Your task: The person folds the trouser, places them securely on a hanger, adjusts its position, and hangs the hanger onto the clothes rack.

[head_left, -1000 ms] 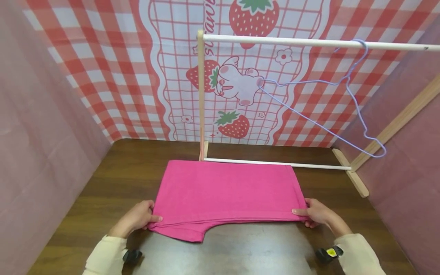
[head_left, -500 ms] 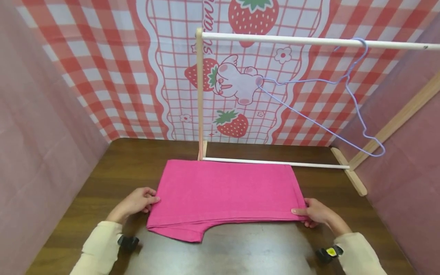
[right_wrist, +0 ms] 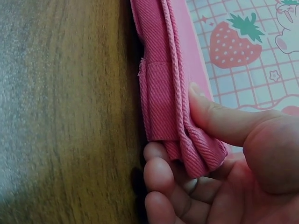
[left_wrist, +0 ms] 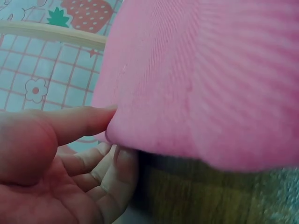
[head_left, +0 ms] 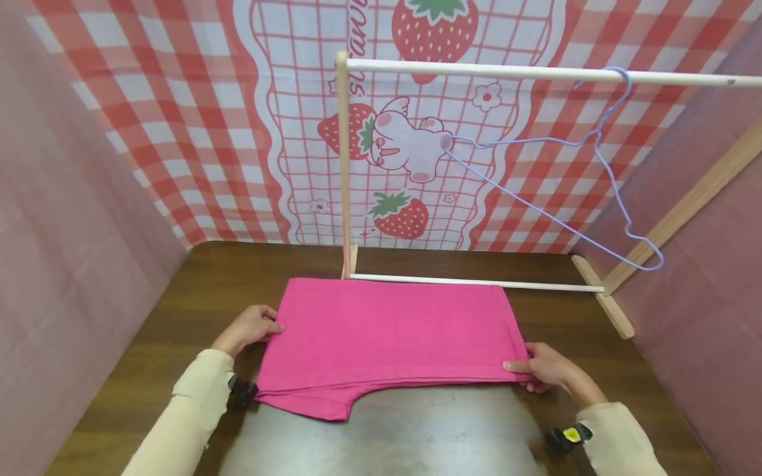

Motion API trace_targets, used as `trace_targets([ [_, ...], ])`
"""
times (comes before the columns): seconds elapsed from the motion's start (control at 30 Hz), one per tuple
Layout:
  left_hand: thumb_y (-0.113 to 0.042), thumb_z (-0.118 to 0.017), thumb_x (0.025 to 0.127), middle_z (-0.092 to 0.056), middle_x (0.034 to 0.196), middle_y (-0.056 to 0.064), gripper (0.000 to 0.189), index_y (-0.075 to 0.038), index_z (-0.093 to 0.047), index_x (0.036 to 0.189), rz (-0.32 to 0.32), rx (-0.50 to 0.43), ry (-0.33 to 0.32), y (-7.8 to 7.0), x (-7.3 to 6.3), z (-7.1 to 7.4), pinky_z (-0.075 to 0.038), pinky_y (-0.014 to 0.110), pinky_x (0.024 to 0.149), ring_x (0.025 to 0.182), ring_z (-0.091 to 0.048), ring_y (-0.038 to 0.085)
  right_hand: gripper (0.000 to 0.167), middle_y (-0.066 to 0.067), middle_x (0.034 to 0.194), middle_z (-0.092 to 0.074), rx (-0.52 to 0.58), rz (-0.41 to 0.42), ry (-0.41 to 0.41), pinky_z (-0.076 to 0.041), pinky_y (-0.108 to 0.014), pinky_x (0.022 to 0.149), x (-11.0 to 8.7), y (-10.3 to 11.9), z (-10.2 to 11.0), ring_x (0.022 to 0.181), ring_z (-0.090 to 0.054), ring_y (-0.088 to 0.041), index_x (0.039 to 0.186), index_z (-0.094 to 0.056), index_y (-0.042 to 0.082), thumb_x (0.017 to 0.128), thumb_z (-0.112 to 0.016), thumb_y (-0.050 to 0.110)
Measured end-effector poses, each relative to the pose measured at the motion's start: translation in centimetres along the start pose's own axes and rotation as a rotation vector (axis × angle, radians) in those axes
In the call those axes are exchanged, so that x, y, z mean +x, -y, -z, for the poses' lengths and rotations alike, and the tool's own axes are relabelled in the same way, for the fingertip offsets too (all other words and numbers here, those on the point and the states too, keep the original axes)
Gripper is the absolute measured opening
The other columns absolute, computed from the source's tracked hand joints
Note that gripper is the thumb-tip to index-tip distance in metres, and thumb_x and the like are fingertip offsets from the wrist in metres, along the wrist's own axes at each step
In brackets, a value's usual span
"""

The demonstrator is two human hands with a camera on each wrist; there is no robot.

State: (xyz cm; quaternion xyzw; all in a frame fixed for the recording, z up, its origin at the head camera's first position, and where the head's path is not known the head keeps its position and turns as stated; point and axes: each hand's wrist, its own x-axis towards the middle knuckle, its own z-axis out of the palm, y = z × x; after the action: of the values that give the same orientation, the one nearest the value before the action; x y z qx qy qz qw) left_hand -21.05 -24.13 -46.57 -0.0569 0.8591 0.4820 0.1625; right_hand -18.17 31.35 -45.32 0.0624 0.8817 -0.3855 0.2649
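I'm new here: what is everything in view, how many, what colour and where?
Table: one, brown, below everything
Folded pants: one, bright pink, on the table
Clothes rack: one, pale wood and white, behind the pants
Clothes hanger: one, lavender, on the rack's top rod
Strawberry-print cloth: one, mostly red-and-white, behind the rack
Side curtains: two, pink, left and right
Wrist devices: two, mostly black, left and right
Sleeves: two, cream, left and right
Left hand: one, pinching the pants' left edge
Right hand: one, pinching their right edge

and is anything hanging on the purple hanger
No, the purple hanger hangs bare from the white top bar, and the folded pink cloth lies on the table.
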Motion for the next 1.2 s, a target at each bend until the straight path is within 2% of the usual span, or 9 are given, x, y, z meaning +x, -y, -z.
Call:
trace_targets([
  [0.2,-0.004,-0.065,0.088,-0.062,0.09,0.015,0.035,0.017,-0.051,0.112,-0.015,0.003,0.001,0.3,0.1,0.0,-0.056,0.03,0.072,0.076,-0.061,0.014,0.054,-0.003,0.065,-0.057,-0.036,0.016,-0.022,-0.05,-0.031,0.055,-0.1,0.4,0.2,0.057,-0.056,-0.016,0.109,-0.052,-0.008,0.086,-0.073,0.036],
  [0.4,-0.005,-0.065,0.088,-0.065,0.089,0.014,0.037,0.017,-0.05,0.115,-0.018,-0.005,0.006,0.6,0.2,-0.2,-0.053,0.026,0.07,0.074,-0.06,0.011,0.071,-0.008,0.081,-0.058,-0.064,0.026,-0.042,-0.054,-0.035,0.062,-0.1,0.7,0.4,0.07,-0.055,-0.019,0.124,-0.045,-0.015,0.083,-0.076,0.033],
  [0.53,-0.004,-0.065,0.088,-0.064,0.088,0.014,0.037,0.017,-0.05,0.114,-0.027,-0.013,0.003,0.7,0.2,-0.3,-0.054,0.028,0.071,0.074,-0.06,0.011,0.074,-0.01,0.088,-0.058,-0.082,0.029,-0.046,-0.054,-0.035,0.065,0.0,0.9,0.7,0.075,-0.054,-0.02,0.126,-0.044,-0.015,0.083,-0.076,0.034],
  [0.7,-0.006,-0.064,0.089,-0.064,0.088,0.013,0.033,0.015,-0.052,0.112,-0.024,-0.007,-0.004,0.7,0.2,-0.1,-0.053,0.027,0.07,0.074,-0.059,0.011,0.07,-0.009,0.086,-0.056,-0.142,0.045,-0.048,-0.053,-0.034,0.064,0.1,1.2,1.2,0.076,-0.054,-0.02,0.125,-0.045,-0.013,0.086,-0.073,0.038],
  [0.87,-0.01,-0.063,0.092,-0.063,0.09,0.009,0.029,0.014,-0.055,0.107,-0.025,-0.053,0.034,0.7,0.0,0.3,-0.054,0.025,0.071,0.075,-0.059,0.009,0.059,-0.008,0.081,-0.057,-0.212,0.107,-0.085,-0.05,-0.033,0.061,-0.3,1.8,2.3,0.072,-0.054,-0.019,0.117,-0.05,-0.011,0.088,-0.069,0.038],
  [1.03,-0.01,-0.062,0.093,-0.063,0.09,0.007,0.029,0.014,-0.055,0.108,-0.007,-0.084,0.064,0.8,-0.1,0.6,-0.055,0.024,0.073,0.076,-0.06,0.007,0.048,-0.007,0.075,-0.058,-0.198,0.161,-0.11,-0.048,-0.032,0.055,-1.4,3.6,3.8,0.064,-0.055,-0.018,0.112,-0.052,-0.009,0.091,-0.068,0.031],
  [1.2,-0.01,-0.063,0.092,-0.062,0.092,0.008,0.031,0.014,-0.055,0.11,-0.008,-0.082,0.065,0.8,-0.1,0.6,-0.054,0.023,0.072,0.076,-0.059,0.008,0.045,-0.006,0.074,-0.06,-0.247,0.205,-0.138,-0.047,-0.029,0.052,-2.0,5.5,5.4,0.062,-0.055,-0.015,0.109,-0.055,-0.008,0.092,-0.067,0.032],
])
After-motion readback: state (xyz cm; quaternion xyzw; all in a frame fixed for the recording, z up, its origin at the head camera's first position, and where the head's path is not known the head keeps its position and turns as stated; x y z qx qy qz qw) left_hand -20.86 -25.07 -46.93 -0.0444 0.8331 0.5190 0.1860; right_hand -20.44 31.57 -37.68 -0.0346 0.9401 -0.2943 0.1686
